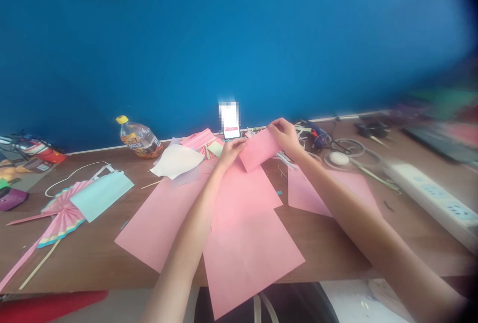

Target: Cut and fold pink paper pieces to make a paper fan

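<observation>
Between my two hands a small pink sheet of paper (pixel 258 152) is held up above the table, tilted. My left hand (pixel 231 151) pinches its left edge, while my right hand (pixel 286 135) grips its upper right corner. Below lie larger pink sheets: one sheet (pixel 254 263) reaches over the table's front edge, another sheet (pixel 157 223) is partly under my left forearm, and a paler pink sheet (pixel 351 188) lies beneath my right forearm. White paper (pixel 177 160) rests left of my left hand, near pleated pink paper (pixel 197 140).
A phone (pixel 230 120) stands against the blue wall. A drink bottle (pixel 138 138) leans at the back left. Left lie a pleated paper fan (pixel 65 211) and light blue paper (pixel 102 193). A glue gun (pixel 318 135), cables and a white power strip (pixel 429 198) are on the right.
</observation>
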{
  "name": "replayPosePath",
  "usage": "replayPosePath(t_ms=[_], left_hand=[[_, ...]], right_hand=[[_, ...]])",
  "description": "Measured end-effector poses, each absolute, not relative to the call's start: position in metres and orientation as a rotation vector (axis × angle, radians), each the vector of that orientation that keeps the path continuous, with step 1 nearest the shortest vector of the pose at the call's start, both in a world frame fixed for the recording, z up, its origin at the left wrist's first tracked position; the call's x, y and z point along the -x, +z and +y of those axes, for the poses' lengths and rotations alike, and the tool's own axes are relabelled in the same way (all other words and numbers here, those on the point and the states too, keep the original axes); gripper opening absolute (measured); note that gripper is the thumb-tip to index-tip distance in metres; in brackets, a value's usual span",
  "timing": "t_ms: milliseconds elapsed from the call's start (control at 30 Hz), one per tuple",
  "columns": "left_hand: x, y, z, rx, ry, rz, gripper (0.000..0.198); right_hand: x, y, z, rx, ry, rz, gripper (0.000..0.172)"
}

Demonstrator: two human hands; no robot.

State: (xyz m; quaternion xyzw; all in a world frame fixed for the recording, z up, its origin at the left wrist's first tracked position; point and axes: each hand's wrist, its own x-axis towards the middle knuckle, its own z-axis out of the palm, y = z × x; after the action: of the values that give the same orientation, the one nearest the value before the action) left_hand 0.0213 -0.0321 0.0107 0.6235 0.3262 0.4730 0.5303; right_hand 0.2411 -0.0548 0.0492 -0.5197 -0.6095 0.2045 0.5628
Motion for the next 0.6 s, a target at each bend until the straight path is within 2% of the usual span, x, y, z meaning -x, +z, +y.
replayPosePath(t_ms=[267, 600], left_hand=[[-0.011, 0.013, -0.028, -1.605, 1.139, 0.847, 0.035], [-0.008, 0.023, -0.030, -1.872, 1.119, 0.982, 0.032]], right_hand=[[-0.240, 0.049, -0.059, 1.120, 0.744, -1.308, 0.020], [-0.236, 0.026, -0.053, 1.090, 0.856, -1.293, 0.029]])
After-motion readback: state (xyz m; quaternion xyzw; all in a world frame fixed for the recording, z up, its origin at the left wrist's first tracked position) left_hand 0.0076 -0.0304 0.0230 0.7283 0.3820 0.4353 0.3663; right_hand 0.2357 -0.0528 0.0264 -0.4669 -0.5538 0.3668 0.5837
